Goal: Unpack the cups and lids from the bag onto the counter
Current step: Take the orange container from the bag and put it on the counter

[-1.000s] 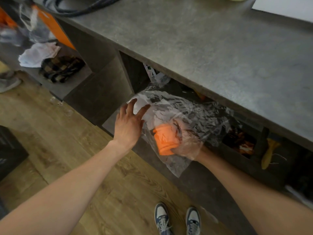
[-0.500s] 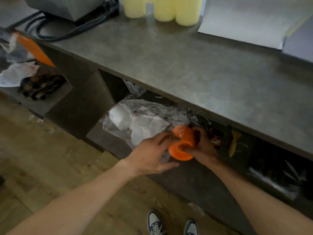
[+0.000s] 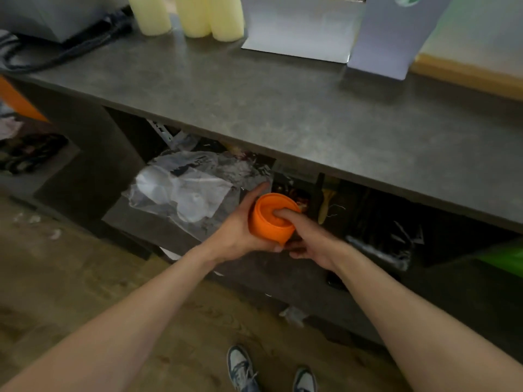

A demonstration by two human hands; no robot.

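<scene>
An orange cup (image 3: 266, 222) is held in front of the shelf below the grey counter (image 3: 283, 108), its mouth turned up towards me. My left hand (image 3: 240, 230) wraps around the cup's left side. My right hand (image 3: 308, 239) grips it from the right, with a finger hooked inside the rim. The clear plastic bag (image 3: 184, 188) lies crumpled on the shelf just left of my hands, with white items showing through it.
Pale yellow stacks (image 3: 195, 15) stand at the counter's back left beside black cables (image 3: 70, 43). White cards (image 3: 305, 26) lean at the back. Dark clutter fills the shelf (image 3: 382, 227) to the right. My shoes (image 3: 271, 374) stand on the wooden floor below.
The orange cup came out of the bag, where my right hand gripped it. My left hand left the bag and joined on the cup, which turned mouth up and rose slightly.
</scene>
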